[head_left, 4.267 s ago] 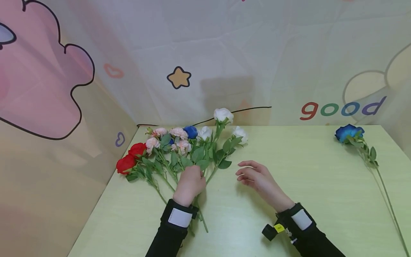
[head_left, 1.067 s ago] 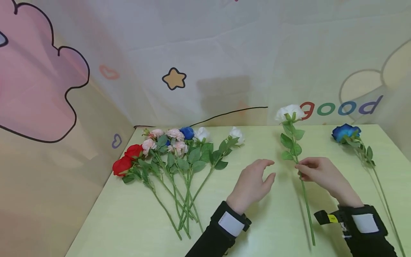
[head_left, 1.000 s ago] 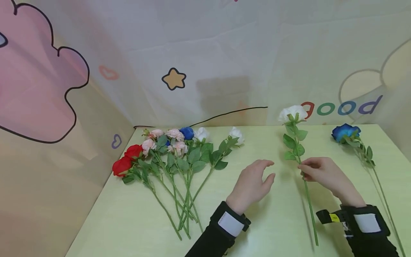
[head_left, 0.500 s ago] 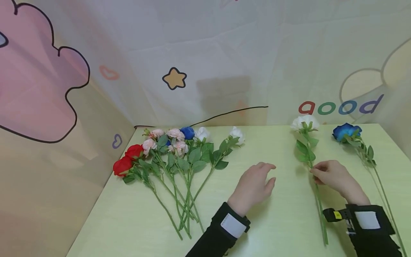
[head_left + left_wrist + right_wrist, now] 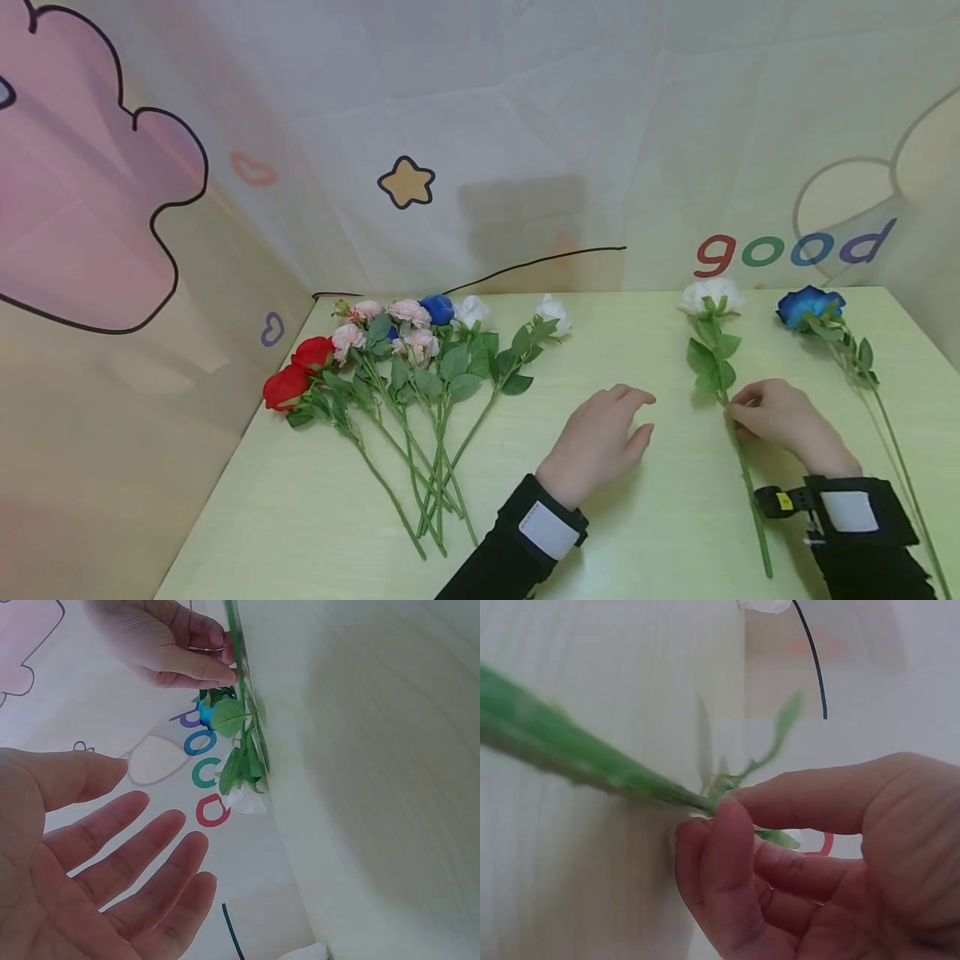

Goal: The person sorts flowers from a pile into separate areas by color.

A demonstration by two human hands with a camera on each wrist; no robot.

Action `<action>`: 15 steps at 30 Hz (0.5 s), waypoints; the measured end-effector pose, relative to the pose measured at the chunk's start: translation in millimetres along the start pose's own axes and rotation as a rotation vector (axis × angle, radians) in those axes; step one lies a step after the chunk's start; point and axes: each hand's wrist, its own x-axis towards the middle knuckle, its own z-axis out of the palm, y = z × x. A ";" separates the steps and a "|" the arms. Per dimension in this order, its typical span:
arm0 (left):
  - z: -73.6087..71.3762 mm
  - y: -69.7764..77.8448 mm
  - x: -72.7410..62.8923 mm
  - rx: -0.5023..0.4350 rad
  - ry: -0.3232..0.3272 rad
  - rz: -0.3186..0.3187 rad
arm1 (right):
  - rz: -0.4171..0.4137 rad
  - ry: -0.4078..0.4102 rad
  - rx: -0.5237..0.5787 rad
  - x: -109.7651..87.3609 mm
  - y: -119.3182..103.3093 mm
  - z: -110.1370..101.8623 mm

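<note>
My right hand pinches the green stem of a white rose between thumb and fingers, just below its leaves. The rose lies along the right side of the table, its bloom at the back edge. In the right wrist view the stem runs from the left into the pinching fingertips. My left hand hovers over the middle of the table, fingers spread and relaxed around nothing. The left wrist view shows its palm bare. A blue rose lies to the right of the white one.
On the table's left lie red roses, pink flowers, a dark blue bloom and white roses, their stems crossing. A printed cloth backdrop rises behind the pale table.
The white rose left the bunch on the left and came right, then was lowered beside the blue rose by my right hand. My left hand moved from the bunch to the table's middle.
</note>
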 end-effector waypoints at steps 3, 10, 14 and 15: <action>-1.3 0.1 -0.2 -0.005 0.005 0.002 | 0.002 0.012 -0.029 -3.3 -0.9 -3.8; -3.7 1.1 -1.6 0.012 0.023 -0.001 | 0.001 0.024 -0.022 -6.4 -4.9 -5.9; -5.1 2.0 -1.9 0.019 0.027 -0.001 | 0.003 0.011 -0.013 -5.4 -7.0 -2.5; -5.4 2.3 -2.1 0.019 0.028 -0.002 | 0.006 0.008 -0.014 -5.0 -7.5 -1.6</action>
